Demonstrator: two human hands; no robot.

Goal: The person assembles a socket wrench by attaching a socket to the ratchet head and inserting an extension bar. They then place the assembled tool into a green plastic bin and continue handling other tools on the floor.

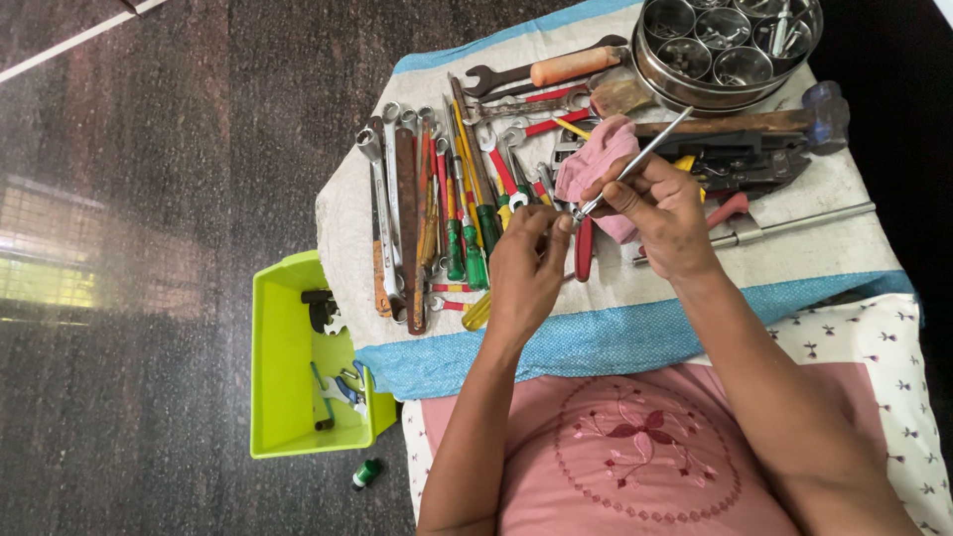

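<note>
The right hand's (667, 210) grip is closed on a thin metal rod (640, 161), which slants up and to the right from the fingers. The left hand's (528, 260) grip is pinched shut at the rod's lower tip; whether it holds some small part there is too small to tell. Both hands hover just above the tabletop (854, 194), near its middle, over a cloth cover with a blue border.

A pink rag (593, 159) lies just behind the hands, partly covered by them. To the left lies a row of tools: about five steel spanners (389, 199) and some four screwdrivers (467, 238) with green, red and yellow handles, overlapping so that an exact count is uncertain. One hammer (784, 121) with a wooden handle lies at the far right, and a dark tool beneath it is hard to make out. One round steel tin (730, 45) with seven small cups inside sits at the far right corner, its top cut off by the frame edge.

On the dark floor at the left stands one lime-green bin (283, 397) holding a few small tools, and one small green bottle (366, 473) lies near it.
</note>
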